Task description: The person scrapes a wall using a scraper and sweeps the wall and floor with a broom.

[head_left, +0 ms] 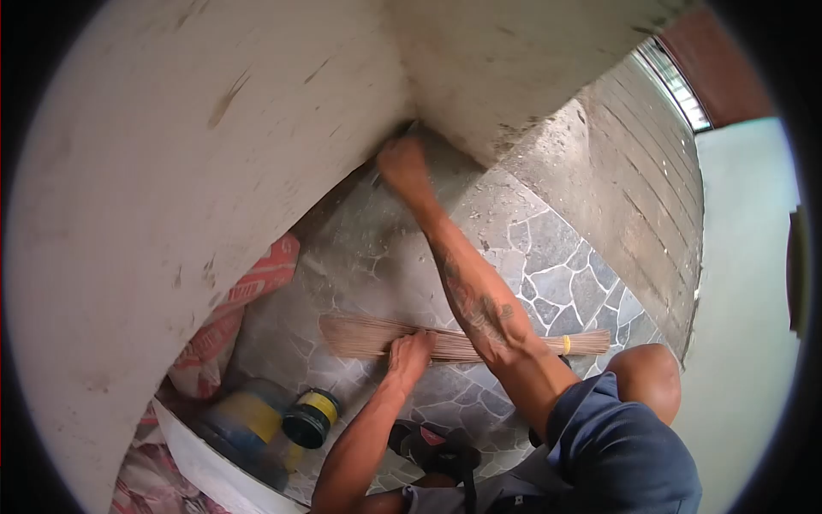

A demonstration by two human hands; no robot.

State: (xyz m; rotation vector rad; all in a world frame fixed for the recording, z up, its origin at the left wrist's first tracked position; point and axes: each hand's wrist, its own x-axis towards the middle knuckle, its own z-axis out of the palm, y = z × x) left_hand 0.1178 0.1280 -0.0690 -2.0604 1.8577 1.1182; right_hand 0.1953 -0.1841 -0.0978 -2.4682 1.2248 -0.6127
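Note:
My right hand [402, 163] reaches into the dirty wall corner near the floor, its fingers closed; a small dark thing shows at its tip, too blurred to name. A stick broom [360, 336] of thin brown sticks with a yellow band lies across the patterned floor. My left hand [413, 355] is closed around the middle of the broom sticks. The tattooed right forearm passes over the broom's banded end.
A dark can with a yellow label [311, 417] stands beside larger blue and yellow containers [248, 420] at the lower left. Red and white sacks [210, 343] lean along the left wall [154, 214]. Dusty stone-pattern floor [561, 283] meets bare concrete [634, 188] at the right.

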